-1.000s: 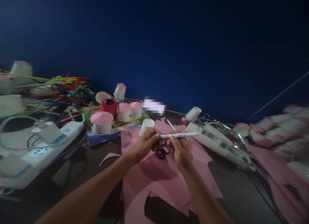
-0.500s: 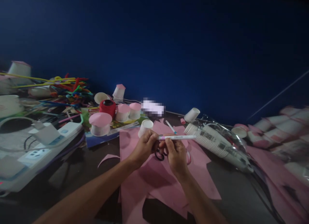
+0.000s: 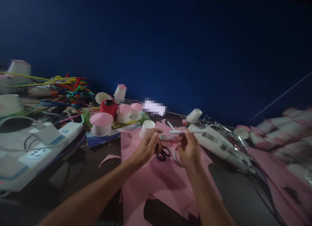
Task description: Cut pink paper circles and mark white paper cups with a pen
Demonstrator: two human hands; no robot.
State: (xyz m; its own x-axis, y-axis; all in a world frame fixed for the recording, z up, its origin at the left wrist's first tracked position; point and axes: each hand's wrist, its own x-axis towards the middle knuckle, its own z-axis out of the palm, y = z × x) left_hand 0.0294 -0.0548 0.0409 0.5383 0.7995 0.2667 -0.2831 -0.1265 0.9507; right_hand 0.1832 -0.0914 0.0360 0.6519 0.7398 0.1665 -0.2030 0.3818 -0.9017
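My left hand [image 3: 147,148] and my right hand [image 3: 189,150] are raised close together over a sheet of pink paper [image 3: 156,179]. The right hand pinches a slim white pen [image 3: 191,131], held level and pointing right. The left hand's fingertips grip a short pinkish piece [image 3: 168,138], apparently the pen's cap, just apart from the pen. Black-handled scissors [image 3: 162,153] lie on the paper beneath the hands. An upturned white paper cup [image 3: 147,128] stands just behind the left hand.
A plastic sleeve of stacked white cups [image 3: 219,144] lies to the right. Pink-topped cups [image 3: 101,123], a red spool [image 3: 109,107] and coloured pipe cleaners [image 3: 70,88] crowd the back left. A white power strip [image 3: 36,151] sits at the left. More cups and pink paper [image 3: 280,128] lie far right.
The two hands held the pen together as one piece; now they have drawn apart, the right hand moving right with the white pen and the left keeping the pinkish end piece.
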